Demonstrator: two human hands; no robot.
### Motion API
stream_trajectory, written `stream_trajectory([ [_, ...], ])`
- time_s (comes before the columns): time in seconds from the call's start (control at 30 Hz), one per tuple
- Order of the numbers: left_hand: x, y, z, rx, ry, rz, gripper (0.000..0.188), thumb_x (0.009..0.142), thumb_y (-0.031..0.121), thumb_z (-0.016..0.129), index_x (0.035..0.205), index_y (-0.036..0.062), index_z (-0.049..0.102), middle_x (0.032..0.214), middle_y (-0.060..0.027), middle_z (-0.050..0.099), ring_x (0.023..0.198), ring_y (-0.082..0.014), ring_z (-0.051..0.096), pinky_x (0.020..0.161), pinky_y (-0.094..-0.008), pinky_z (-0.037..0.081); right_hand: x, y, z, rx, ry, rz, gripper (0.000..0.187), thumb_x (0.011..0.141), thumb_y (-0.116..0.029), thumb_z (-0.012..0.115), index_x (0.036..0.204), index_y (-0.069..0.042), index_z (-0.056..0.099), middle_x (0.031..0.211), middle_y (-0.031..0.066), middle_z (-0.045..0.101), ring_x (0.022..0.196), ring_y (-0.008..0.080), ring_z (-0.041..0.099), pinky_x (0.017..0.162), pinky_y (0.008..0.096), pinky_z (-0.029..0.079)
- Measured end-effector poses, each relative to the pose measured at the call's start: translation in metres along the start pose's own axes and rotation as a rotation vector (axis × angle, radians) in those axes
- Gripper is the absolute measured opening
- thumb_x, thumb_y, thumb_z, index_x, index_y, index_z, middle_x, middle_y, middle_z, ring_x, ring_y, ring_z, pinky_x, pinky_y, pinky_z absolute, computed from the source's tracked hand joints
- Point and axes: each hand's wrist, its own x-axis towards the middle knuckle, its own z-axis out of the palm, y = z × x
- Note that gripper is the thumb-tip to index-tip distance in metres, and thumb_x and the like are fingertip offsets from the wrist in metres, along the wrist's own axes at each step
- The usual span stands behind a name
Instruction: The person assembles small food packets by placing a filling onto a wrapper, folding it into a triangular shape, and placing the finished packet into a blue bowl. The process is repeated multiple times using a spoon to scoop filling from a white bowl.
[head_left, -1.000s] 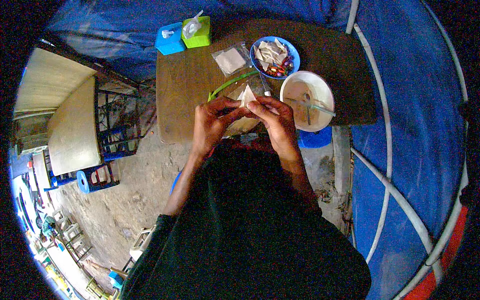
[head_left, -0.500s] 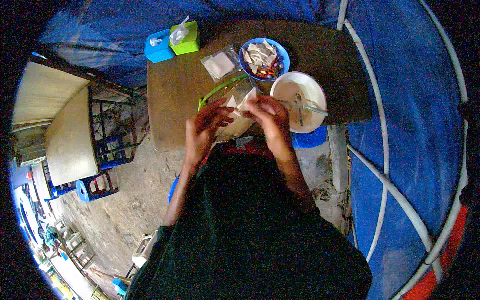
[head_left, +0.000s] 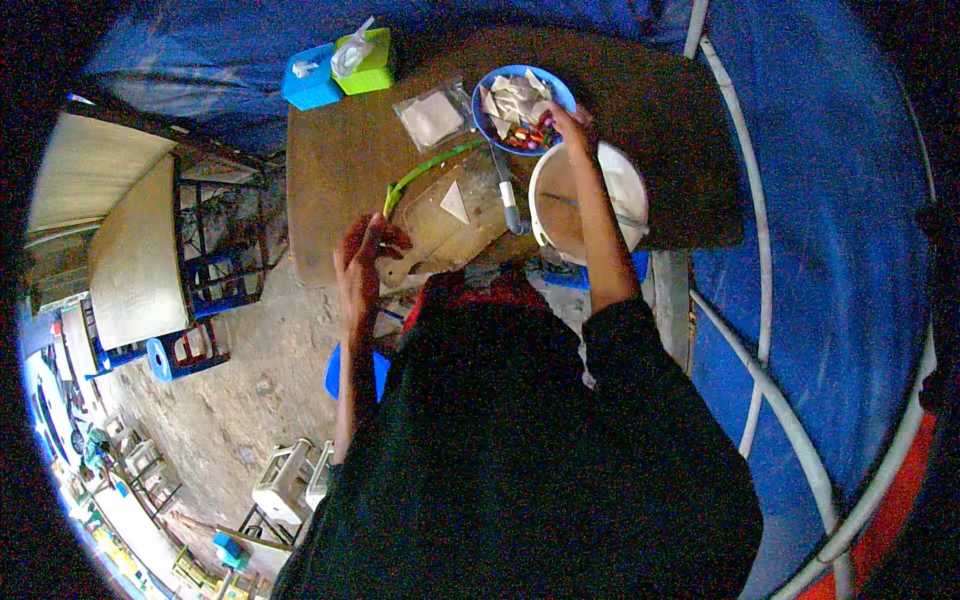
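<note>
My right hand (head_left: 572, 125) reaches over the right edge of a blue bowl (head_left: 484, 130). White triangular wrapper pieces (head_left: 515, 95) lie in it beside red chillies and purple shallots (head_left: 530, 137). The fingertips are at the pieces; whether they grip one is too blurred to tell. My left hand (head_left: 370, 250) hovers at the near left corner of a wooden cutting board (head_left: 430, 230), its fingers loosely bent and apart, holding nothing. A single white triangular wrapper (head_left: 454, 203) lies on the board. A knife with a grey-and-white handle (head_left: 508, 195) lies along the board's right side.
A white basin (head_left: 552, 205), partly behind my right forearm, stands right of the board. Left of the bowl lie a clear packet of square white wrappers (head_left: 432, 118) and a green stalk (head_left: 430, 165). Blue (head_left: 312, 88) and lime-green (head_left: 372, 70) boxes stand at the table's far left corner.
My right hand has moved from the board, away and right, to the bowl. My left hand has drawn left and nearer me. The triangular wrapper and knife handle are now uncovered.
</note>
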Motion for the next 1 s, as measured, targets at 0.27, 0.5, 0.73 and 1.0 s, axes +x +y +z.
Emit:
stream_trajectory([
  [0.27,0.011,-0.087,-0.029,-0.034,0.254,-0.136,0.036,0.091,0.028,0.058,0.066,0.0018,0.059,0.054,-0.0058,0.054,0.042,-0.0146,0.048,0.044,-0.029,0.038,-0.062,-0.006,-0.14,-0.103,0.052,0.114,0.022,0.078,-0.024,0.073,0.086,-0.004,0.067,0.081,0.0057,0.066,0.067,0.0151,0.062,0.062,0.0273,0.05],
  [0.5,0.031,-0.138,-0.01,-0.171,0.292,-0.082,0.028,0.091,0.027,0.057,0.084,0.0007,0.059,0.059,-0.0066,0.056,0.046,-0.0174,0.053,0.048,-0.0304,0.045,-0.072,-0.031,-0.16,-0.305,0.19,0.072,0.035,0.078,-0.035,0.075,0.063,-0.01,0.054,0.059,0.0,0.053,0.051,0.0095,0.049,0.049,0.0239,0.039],
  [0.73,0.079,-0.169,0.022,0.172,0.296,-0.148,0.044,0.086,0.04,0.063,0.071,-0.0014,0.063,0.053,-0.0077,0.059,0.057,-0.0184,0.061,0.055,-0.0328,0.047,-0.05,0.013,-0.182,-0.849,-0.148,0.094,0.045,0.089,-0.043,0.059,0.079,0.001,0.063,0.061,0.0077,0.06,0.051,0.0138,0.056,0.05,0.0265,0.044],
  [1.0,0.108,-0.281,0.059,1.278,0.489,0.357,0.088,0.066,0.053,0.074,0.13,0.0001,0.044,0.119,-0.0257,0.055,0.117,-0.0401,0.05,0.096,-0.0432,0.043,-0.06,0.035,-0.2,-1.176,-0.6,-0.414,0.034,0.077,-0.007,0.063,0.111,-0.002,0.063,0.109,0.0182,0.065,0.095,0.0296,0.065,0.084,0.0372,0.05],
])
